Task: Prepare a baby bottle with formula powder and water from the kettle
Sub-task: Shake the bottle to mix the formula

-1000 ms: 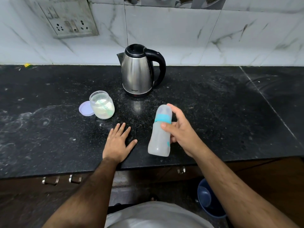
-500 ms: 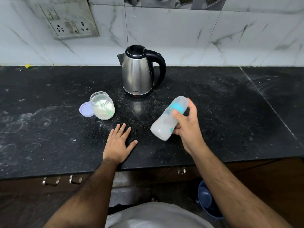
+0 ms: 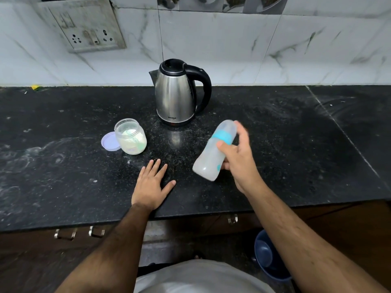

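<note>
My right hand (image 3: 239,159) grips a capped baby bottle (image 3: 208,157) with a teal ring, held tilted above the black counter (image 3: 63,166), cap end up and to the right. Cloudy white liquid fills it. My left hand (image 3: 151,187) lies flat on the counter with fingers spread, holding nothing. A steel kettle (image 3: 175,96) with a black handle stands at the back centre. An open jar of formula powder (image 3: 131,137) sits left of the kettle, with its lilac lid (image 3: 110,142) lying beside it.
A wall socket plate (image 3: 84,28) is on the tiled wall at upper left. Drawer handles (image 3: 80,232) show under the counter's front edge. A blue bucket (image 3: 268,256) stands on the floor at lower right.
The bottle went from nearly upright to tilted with its cap to the right, and it has shifted a little in my right hand. My left hand has stayed flat on the counter.
</note>
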The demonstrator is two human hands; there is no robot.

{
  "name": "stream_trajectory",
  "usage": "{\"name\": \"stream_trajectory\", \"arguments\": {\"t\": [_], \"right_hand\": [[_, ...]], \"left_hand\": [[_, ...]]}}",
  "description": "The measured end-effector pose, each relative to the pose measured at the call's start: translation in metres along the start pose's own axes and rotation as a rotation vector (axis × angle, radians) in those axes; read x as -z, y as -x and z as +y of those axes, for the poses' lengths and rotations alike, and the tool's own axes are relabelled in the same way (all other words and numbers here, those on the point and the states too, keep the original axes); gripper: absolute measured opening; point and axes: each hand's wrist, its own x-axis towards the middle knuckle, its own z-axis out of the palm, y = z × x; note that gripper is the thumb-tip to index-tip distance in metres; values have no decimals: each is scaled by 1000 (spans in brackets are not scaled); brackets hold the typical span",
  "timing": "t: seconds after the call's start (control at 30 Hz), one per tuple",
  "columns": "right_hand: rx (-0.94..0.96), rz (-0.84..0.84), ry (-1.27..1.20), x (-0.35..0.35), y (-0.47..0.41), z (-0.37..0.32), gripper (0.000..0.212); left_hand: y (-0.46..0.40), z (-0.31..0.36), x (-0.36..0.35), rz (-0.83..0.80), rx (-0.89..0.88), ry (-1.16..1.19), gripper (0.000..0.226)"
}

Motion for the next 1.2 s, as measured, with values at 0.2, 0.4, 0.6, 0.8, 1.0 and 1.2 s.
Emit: {"name": "stream_trajectory", "arguments": {"t": [0.2,0.4,0.6,0.8,1.0,1.2], "right_hand": [[35,-30,-28,3,3,-2,65],[16,-172,77,4,5,6,71],[32,-238,81,10,-4,16,83],[-14,-283,115,18,-17,19,46],[-85,-264,65,28,-37,29,42],[-118,-253,45,28,-50,35,44]], "left_hand": [[0,1,2,-12,4,-10,87],[1,3,6,-30,10,1,91],[-1,3,9,-56,16,53,81],[-8,21,24,128,73,370,45],[-23,60,57,144,183,905,17],[-34,81,72,37,119,1126,16]]}}
